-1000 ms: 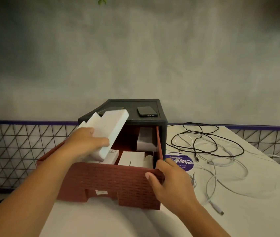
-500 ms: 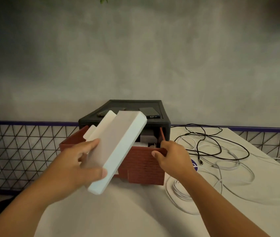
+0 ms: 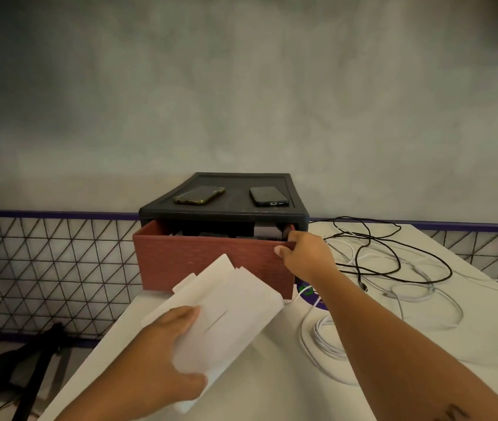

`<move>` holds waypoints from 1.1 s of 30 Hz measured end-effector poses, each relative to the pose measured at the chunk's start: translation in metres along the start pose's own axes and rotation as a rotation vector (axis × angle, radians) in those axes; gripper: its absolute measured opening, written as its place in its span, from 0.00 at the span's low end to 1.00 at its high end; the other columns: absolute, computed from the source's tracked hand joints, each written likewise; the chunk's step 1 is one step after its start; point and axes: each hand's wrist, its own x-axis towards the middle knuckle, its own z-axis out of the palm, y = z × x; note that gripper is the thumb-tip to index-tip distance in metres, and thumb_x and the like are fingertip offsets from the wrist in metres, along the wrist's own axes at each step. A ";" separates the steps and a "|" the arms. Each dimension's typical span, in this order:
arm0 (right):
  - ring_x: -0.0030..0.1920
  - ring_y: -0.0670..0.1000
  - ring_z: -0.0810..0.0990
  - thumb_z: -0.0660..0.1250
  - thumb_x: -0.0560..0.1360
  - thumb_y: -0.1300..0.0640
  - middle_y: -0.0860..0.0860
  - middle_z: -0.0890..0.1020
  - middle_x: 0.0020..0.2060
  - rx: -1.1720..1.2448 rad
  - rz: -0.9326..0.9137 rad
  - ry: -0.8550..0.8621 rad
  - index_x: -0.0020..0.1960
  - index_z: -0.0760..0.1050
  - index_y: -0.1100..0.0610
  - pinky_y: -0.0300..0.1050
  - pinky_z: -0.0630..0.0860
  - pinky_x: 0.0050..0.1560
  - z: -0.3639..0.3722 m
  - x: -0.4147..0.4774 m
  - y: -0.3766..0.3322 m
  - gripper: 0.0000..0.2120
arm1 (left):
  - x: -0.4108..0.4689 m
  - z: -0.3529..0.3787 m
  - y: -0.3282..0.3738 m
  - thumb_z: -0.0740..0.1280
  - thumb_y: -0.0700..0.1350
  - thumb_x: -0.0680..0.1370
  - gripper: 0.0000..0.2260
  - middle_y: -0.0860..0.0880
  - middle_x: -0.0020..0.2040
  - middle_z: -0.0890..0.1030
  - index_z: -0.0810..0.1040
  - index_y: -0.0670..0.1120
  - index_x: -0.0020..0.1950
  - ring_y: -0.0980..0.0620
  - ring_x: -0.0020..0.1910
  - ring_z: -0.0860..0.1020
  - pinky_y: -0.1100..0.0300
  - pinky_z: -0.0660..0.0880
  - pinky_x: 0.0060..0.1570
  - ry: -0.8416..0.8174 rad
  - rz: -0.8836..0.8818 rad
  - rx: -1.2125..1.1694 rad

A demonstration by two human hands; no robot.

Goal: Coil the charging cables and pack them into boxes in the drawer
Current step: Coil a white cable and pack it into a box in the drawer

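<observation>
Left hand (image 3: 162, 357) gripped white boxes (image 3: 226, 311), now lifted clear of the drawer (image 3: 211, 262) toward 7 o'clock; right hand (image 3: 305, 253) pinched its front edge, pushing it nearly closed. Loose cables (image 3: 393, 268) lay uncoiled at 3 o'clock on the surface (image 3: 287, 390), so packing could begin.

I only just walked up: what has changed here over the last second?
The left hand lifted the white boxes out of the red drawer and toward the person. The right hand, gripping its rim, pushed the drawer nearly shut. The phones and loose cables stayed put.
</observation>
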 end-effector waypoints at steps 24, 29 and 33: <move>0.47 0.45 0.77 0.71 0.71 0.63 0.50 0.75 0.54 0.785 0.208 -0.288 0.70 0.66 0.50 0.37 0.76 0.50 0.020 -0.135 0.051 0.30 | 0.009 0.069 -0.003 0.66 0.63 0.54 0.32 0.71 0.60 0.62 0.65 0.75 0.58 0.74 0.61 0.55 0.76 0.58 0.57 0.211 0.252 0.016; 0.49 0.43 0.78 0.71 0.71 0.61 0.48 0.78 0.55 0.749 0.196 -0.350 0.69 0.66 0.49 0.34 0.75 0.46 0.021 -0.134 0.049 0.30 | 0.009 0.076 -0.004 0.69 0.61 0.53 0.35 0.75 0.59 0.58 0.62 0.80 0.57 0.73 0.61 0.57 0.67 0.60 0.58 0.287 0.247 0.007; 0.46 0.46 0.80 0.71 0.70 0.66 0.48 0.81 0.48 0.768 0.115 -0.342 0.61 0.71 0.45 0.38 0.77 0.43 0.019 -0.134 0.052 0.26 | 0.020 0.079 -0.001 0.80 0.50 0.55 0.37 0.68 0.66 0.53 0.68 0.65 0.59 0.62 0.65 0.55 0.60 0.57 0.64 0.428 0.166 -0.065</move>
